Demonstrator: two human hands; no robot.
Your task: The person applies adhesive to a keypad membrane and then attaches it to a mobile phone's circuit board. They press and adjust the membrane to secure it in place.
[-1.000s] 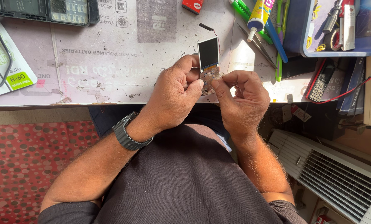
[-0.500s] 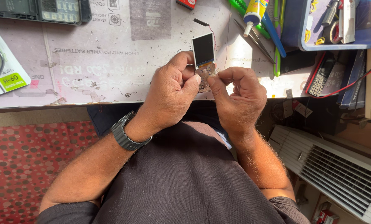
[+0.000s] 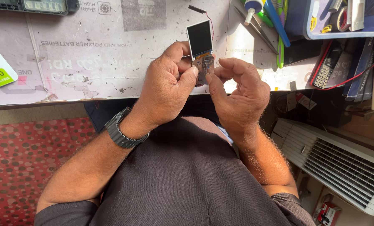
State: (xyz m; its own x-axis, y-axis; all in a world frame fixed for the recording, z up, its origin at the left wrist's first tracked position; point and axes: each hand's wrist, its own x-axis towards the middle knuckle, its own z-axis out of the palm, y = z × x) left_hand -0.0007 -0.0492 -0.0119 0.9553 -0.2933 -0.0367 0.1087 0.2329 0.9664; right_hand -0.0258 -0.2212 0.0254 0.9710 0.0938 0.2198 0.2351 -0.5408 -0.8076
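One small bare circuit board with dark rectangular screen (image 3: pixel 200 44), upright above pale worktop (image 3: pixel 90 62) edge; left hand (image 3: pixel 168 86) and right hand (image 3: pixel 237 90) pinch its lower end, screen projecting above fingertips.

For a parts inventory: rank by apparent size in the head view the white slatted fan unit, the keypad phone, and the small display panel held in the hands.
1. White slatted fan unit, clearly largest.
2. Small display panel and keypad phone: look alike; the panel sits nearer the camera, so unranked.
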